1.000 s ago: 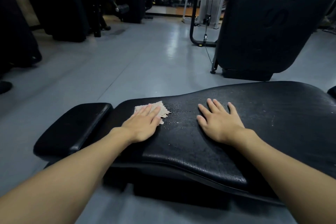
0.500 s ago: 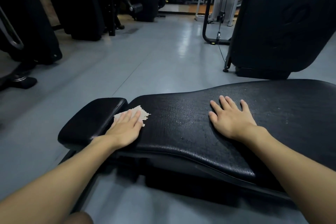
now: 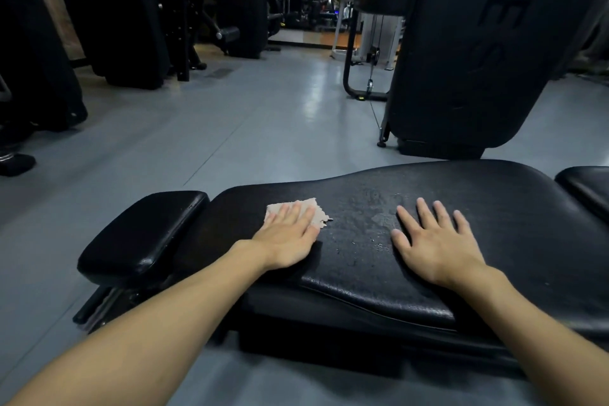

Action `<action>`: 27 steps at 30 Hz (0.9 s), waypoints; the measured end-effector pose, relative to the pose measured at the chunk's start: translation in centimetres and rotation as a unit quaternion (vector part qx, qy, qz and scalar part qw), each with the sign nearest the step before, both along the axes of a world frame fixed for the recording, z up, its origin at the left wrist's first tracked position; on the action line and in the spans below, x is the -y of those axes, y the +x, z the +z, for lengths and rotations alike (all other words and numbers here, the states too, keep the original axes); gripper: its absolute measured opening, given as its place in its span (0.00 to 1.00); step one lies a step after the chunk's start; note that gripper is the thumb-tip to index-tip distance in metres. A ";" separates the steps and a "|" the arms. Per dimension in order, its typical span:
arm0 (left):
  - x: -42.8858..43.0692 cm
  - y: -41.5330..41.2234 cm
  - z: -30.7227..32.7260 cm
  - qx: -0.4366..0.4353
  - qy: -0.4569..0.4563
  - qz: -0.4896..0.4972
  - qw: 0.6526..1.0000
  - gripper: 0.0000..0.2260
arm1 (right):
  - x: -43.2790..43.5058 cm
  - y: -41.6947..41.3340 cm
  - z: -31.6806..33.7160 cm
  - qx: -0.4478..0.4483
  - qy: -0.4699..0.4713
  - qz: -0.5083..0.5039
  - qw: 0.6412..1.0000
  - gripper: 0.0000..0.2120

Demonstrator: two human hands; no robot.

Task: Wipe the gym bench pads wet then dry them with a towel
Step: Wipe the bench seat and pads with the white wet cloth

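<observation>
A long black bench pad (image 3: pixel 494 208) lies across the lower half of the view, with a small separate black pad (image 3: pixel 145 234) at its left end. Wet droplets and a damp patch show on the long pad between my hands. My left hand (image 3: pixel 286 237) lies flat on a small beige cloth (image 3: pixel 316 211), pressing it onto the pad's left part; only the cloth's far edge shows past my fingers. To the right, my right hand (image 3: pixel 431 241) rests flat and empty on the pad, fingers spread.
Another black pad (image 3: pixel 590 184) starts at the right edge. A large black machine shroud (image 3: pixel 478 43) stands just behind the bench. More dark gym machines (image 3: pixel 131 16) line the left side. Grey floor (image 3: pixel 230 128) stretches ahead between them.
My left hand slid the cloth left to the pad's end, then back right toward the middle. My right hand stayed flat on the pad.
</observation>
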State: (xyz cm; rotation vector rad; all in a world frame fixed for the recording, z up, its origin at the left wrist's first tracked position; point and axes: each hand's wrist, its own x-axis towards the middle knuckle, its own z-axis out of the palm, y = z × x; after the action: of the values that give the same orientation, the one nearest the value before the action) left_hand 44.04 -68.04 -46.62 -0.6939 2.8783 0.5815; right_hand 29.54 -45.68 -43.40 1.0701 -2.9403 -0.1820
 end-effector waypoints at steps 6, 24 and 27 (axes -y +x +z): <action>-4.9 -5.2 1.4 -0.019 -0.008 -0.073 0.997 0.27 | -0.5 0.2 -0.1 -0.005 -0.012 0.006 1.000 0.30; 0.4 -1.7 2.9 -0.026 0.063 0.029 0.997 0.23 | 7.7 0.4 -0.3 0.044 0.016 0.126 0.991 0.28; -0.2 -2.6 2.8 0.005 0.030 -0.001 1.000 0.24 | 3.5 -2.2 1.0 0.037 0.011 0.075 0.996 0.28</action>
State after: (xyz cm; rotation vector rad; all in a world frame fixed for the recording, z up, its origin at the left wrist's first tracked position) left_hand 41.41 -67.89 -43.84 -0.6837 2.8393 0.6593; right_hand 27.32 -49.20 -42.41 1.3232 -2.9109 -0.1781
